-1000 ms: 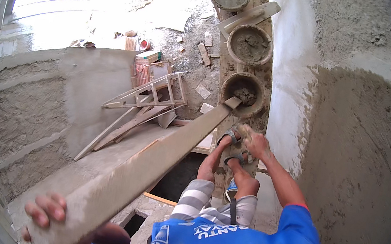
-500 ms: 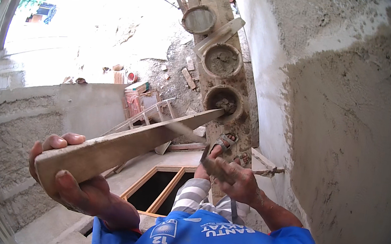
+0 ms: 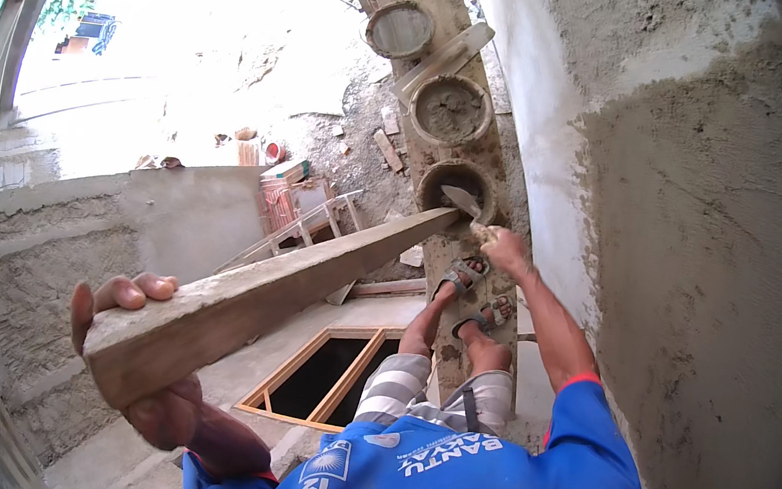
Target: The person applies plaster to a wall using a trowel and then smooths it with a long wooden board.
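Observation:
My left hand [image 3: 166,413] grips the near end of a long, mortar-smeared wooden straightedge [image 3: 274,283], fingers over the top and thumb beneath. Its far end reaches to the rim of the nearest mortar bucket [image 3: 491,197]; whether it touches cannot be told. My right hand [image 3: 508,253] is closed round the handle of a trowel [image 3: 463,201], with the blade over the mouth of that bucket. Just beyond stands a second bucket [image 3: 416,119] holding grey wet mortar [image 3: 451,112].
I stand in sandals on a narrow raised plank [image 3: 457,341]. Farther along it are a loose board [image 3: 447,61] and a round container [image 3: 401,29]. A partly plastered wall [image 3: 698,290] rises at my right. Below left lie a wooden frame [image 3: 331,377] and a small ladder [image 3: 314,218].
My right hand and trowel have moved forward from near my body to the nearest bucket. The straightedge has tilted slightly and shifted a little to the right; my left hand still grips it.

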`<state>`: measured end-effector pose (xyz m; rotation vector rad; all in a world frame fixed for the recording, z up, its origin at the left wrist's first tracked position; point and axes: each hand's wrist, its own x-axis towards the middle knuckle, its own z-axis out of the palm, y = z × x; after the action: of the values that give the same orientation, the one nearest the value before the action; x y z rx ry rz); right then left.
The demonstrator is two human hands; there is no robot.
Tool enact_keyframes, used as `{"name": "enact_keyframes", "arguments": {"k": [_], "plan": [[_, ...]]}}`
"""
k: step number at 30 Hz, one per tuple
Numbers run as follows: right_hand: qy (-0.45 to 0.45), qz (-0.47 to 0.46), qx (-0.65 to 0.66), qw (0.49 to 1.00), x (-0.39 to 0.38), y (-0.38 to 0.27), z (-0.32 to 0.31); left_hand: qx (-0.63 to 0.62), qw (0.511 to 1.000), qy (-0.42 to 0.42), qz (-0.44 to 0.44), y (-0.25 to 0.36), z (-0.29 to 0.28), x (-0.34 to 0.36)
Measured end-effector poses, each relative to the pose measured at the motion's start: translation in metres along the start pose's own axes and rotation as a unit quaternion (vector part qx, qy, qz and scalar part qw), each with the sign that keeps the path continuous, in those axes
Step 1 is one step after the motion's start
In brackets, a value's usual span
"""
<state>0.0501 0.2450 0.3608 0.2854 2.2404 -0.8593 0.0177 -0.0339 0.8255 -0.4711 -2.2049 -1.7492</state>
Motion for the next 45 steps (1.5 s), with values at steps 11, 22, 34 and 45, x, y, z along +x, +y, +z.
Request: {"name": "enact_keyframes", "arguments": {"k": [11,22,34,45], "plan": [[0.148,-0.274,0.339,0.888,-0.260,-0.138,-0.098,0.227,0.953,0.202,0.011,0.010,0.015,0.009],[0.065,-0.007,0.064,0.996,-0.021,0.021,0.051,0.074,0.979,0.184,-0.046,0.000,0.035,0.011],[0.188,-0.123,0.301,0.927,-0.174,-0.086,-0.066,-0.127,0.991,0.042,0.019,-0.021,0.034,0.025],[0.148,-0.376,0.287,0.869,-0.296,-0.164,-0.056,-0.024,0.948,0.316,-0.012,0.030,0.046,0.024]]}}
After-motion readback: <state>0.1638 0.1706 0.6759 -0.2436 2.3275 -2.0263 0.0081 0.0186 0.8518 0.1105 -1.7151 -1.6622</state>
